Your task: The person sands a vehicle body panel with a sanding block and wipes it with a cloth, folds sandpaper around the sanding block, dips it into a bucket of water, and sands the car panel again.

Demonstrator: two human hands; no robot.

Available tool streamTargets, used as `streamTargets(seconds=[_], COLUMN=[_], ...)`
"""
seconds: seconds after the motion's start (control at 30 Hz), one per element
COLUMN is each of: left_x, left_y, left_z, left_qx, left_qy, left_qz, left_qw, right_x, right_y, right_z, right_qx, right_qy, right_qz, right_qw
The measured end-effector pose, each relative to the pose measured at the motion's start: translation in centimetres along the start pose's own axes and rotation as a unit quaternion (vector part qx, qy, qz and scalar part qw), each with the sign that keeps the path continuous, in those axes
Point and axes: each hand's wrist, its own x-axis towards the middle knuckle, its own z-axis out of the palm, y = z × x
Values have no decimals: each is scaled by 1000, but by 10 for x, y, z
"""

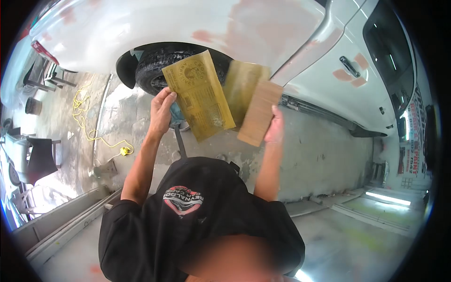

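Note:
My left hand (162,109) pinches the left edge of a yellow printed sandpaper sheet (199,96), held up in front of the car's wheel. My right hand (274,126) grips a flat brown wooden block (261,113) by its right side. A second yellowish sheet (245,82) shows behind the block and to its left, partly hidden by it; whether my fingers also hold it cannot be made out. Behind the sheets are the black tire (150,70) and the white car body (263,28) with pinkish sanded patches.
A yellow cord (83,123) lies on the concrete floor at the left, near a dark chair (42,160). A bluish item (176,115) is low beside the wheel. The car's door (347,80) and side step (319,113) extend to the right.

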Motion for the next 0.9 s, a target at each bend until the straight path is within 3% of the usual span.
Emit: streamTargets(seconds=[0.1,0.3,0.4,0.5,0.6,0.8,0.9], left_x=[4,8,11,17,20,26,29], left_y=[7,7,11,2,5,4,-2], left_z=[-12,-7,4,4,12,8,2], left_qx=[-82,-142,-154,-169,-173,-183,-176], left_qy=[2,-9,-19,-41,-43,-43,-54], left_qz=[-51,-91,-106,-104,-98,-87,-70], left_qw=[995,986,982,979,979,978,980], right_x=[-17,-51,-51,-50,-56,-62,-70], right_y=[-40,-89,-81,-73,-79,-122,-136], right_z=[7,27,43,58,82,66,65], right_qx=[-73,-39,-46,-41,-86,-17,-45], right_qy=[49,20,12,-94,-88,-39,-28], right_qz=[-76,-190,-193,-164,-190,-258,-310], right_qw=[993,981,980,981,974,965,949])
